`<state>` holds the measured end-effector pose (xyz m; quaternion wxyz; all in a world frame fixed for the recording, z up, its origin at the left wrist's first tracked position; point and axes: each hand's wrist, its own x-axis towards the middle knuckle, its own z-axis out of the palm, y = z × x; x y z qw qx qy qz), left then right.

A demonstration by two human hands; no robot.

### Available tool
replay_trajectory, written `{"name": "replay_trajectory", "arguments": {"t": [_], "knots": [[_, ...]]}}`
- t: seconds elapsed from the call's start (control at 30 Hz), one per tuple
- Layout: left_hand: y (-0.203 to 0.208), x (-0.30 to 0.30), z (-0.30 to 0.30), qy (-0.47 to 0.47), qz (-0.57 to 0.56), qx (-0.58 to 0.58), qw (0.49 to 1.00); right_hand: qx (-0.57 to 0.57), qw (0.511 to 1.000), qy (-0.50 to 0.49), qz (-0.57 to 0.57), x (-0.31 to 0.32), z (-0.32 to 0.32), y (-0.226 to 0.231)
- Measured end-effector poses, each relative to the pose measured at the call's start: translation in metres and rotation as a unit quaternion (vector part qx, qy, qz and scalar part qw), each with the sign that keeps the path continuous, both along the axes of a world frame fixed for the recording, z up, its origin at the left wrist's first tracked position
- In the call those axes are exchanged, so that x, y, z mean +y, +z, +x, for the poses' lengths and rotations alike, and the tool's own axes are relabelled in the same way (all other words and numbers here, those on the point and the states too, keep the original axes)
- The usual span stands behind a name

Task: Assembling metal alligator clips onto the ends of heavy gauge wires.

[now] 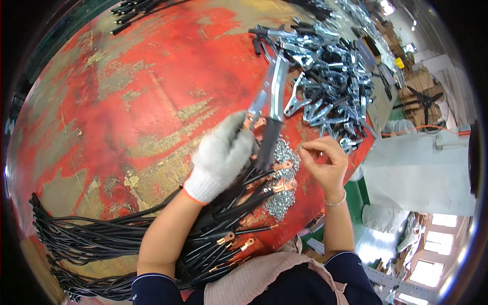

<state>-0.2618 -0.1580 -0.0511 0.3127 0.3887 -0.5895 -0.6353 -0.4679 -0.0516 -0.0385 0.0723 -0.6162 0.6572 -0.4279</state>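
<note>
My left hand [222,155], in a white knitted glove, is closed on a spring clamp [276,89] with silvery metal jaws and a black handle grip. The clamp points away from me, and its black grip is smeared by motion. Copper lugs [249,121] show right at the gloved fingertips. My bare right hand [325,161] pinches thumb and forefinger together beside a heap of small silvery hardware [278,203]; whatever sits in the pinch is too small to name. Black cables [234,206] with copper lug ends [285,186] lie partly over that heap.
A big pile of metal clamps [330,76] covers the far right of the worn red table [168,76]. Bundles of black cable [96,234] stretch along the near left. More black cables [129,12] lie at the far edge. A dark fan [426,100] stands beyond the table.
</note>
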Motion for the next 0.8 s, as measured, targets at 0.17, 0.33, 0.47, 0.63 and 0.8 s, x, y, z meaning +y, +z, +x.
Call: {"name": "replay_trajectory", "arguments": {"t": [0.17,0.33,0.47,0.63,0.8], "knots": [[-0.02,0.0,0.0,0.007,-0.044,-0.05,0.998,-0.064,0.991,0.077,-0.087,-0.055,0.036,0.005],[-0.016,-0.002,0.003,0.002,-0.087,-0.06,0.994,0.075,0.988,0.081,-0.109,-0.074,0.046,0.002],[-0.016,-0.001,0.006,0.008,-0.105,-0.051,0.993,0.055,0.994,0.082,-0.051,-0.074,0.055,0.006],[-0.016,-0.002,0.006,0.001,-0.11,-0.065,0.992,0.089,0.988,0.097,-0.08,-0.077,0.053,0.006],[-0.014,-0.003,0.006,0.002,-0.114,-0.078,0.99,0.091,0.99,0.096,-0.05,-0.077,0.055,0.013]]}}
